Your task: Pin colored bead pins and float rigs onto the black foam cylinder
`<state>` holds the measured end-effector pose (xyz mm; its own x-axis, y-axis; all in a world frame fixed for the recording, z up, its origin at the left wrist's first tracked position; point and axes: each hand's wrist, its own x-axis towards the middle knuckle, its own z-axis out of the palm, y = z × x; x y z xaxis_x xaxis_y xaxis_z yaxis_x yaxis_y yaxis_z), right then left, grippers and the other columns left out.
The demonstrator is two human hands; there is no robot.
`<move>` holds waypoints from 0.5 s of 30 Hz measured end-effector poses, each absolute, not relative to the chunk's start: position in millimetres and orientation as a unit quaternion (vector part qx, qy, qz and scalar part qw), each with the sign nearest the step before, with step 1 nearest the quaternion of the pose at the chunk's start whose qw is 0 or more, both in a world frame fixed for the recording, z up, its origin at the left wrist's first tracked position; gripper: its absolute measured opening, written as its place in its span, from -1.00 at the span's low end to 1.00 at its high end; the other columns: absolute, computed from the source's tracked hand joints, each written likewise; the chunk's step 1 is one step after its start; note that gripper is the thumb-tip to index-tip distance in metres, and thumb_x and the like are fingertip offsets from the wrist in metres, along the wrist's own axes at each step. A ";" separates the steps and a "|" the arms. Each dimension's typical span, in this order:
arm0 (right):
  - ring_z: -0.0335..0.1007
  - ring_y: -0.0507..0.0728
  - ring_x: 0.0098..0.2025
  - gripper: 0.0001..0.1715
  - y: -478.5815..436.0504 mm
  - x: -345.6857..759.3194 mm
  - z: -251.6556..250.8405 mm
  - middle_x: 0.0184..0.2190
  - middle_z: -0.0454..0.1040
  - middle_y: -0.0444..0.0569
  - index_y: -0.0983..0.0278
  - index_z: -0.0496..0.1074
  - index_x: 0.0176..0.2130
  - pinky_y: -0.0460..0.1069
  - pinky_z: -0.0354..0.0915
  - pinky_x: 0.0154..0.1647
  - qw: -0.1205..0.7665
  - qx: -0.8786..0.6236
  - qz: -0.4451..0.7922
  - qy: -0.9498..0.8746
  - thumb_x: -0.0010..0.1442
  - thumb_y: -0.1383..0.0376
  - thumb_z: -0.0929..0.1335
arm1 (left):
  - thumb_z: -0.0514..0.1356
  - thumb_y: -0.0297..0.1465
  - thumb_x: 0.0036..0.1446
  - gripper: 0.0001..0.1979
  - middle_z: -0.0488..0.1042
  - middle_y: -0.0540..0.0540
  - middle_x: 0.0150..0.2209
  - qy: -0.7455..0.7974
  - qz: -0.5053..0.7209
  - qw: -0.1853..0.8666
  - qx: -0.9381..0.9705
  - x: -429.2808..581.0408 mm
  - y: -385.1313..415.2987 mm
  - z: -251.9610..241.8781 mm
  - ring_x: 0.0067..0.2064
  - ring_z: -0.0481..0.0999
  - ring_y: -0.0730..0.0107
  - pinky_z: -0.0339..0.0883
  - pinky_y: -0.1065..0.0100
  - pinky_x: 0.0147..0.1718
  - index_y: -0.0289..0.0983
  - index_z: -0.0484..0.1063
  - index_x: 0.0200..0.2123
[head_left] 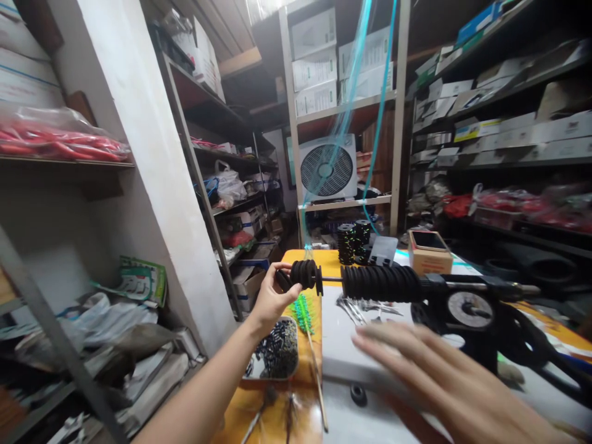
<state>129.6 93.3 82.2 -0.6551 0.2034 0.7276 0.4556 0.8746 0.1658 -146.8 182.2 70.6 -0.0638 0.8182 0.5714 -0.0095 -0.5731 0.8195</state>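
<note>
My left hand (272, 299) pinches the left end of a thin horizontal rod (330, 279) where a small group of black round discs (305, 274) sits. A longer row of the same black discs (382, 283) is threaded further right on the rod. The rod runs into a machine with a round dial (469, 308). My right hand (444, 376) hovers low in front, fingers stretched flat and blurred, holding nothing. It is above a white board (345, 345).
A metal tray of small dark parts (276, 353) lies under my left wrist, beside green pieces on a stick (304, 314). Stacks of black discs (354, 242), a cardboard box with a phone (429, 250), a fan (327, 168) and crowded shelves surround the yellow table (259, 413).
</note>
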 end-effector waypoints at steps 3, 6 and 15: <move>0.22 0.31 0.29 -0.08 137.7 85.8 125.3 0.33 0.23 0.12 0.28 0.11 0.37 0.24 0.29 0.30 0.268 -0.264 -0.174 -0.910 0.16 0.29 0.48 | 0.37 -0.40 0.06 -0.64 0.45 0.01 -0.23 0.340 0.658 0.304 0.600 -141.7 175.8 74.1 -0.18 0.47 0.29 0.34 0.14 -0.07 -0.24 0.34 -0.09; 0.12 0.39 0.34 0.14 174.1 44.4 155.6 0.34 0.17 0.26 0.35 0.09 0.37 0.27 0.20 0.33 0.205 -0.279 -0.162 -0.924 -0.02 0.24 0.60 | 0.38 -0.39 0.04 -0.64 0.46 0.02 -0.25 0.350 0.663 0.295 0.592 -136.5 166.4 78.9 -0.19 0.47 0.33 0.33 0.22 -0.10 -0.23 0.34 -0.12; 0.45 0.14 -0.09 -0.63 188.9 31.9 166.2 -0.09 0.47 0.01 0.32 0.41 0.00 0.12 0.44 -0.07 0.092 -0.307 -0.136 -0.937 0.31 0.13 0.39 | 0.41 -0.38 -0.03 -0.62 0.49 -0.02 -0.23 0.372 0.648 0.305 0.590 -132.0 152.9 79.8 -0.19 0.48 0.34 0.33 0.32 -0.15 -0.23 0.38 -0.15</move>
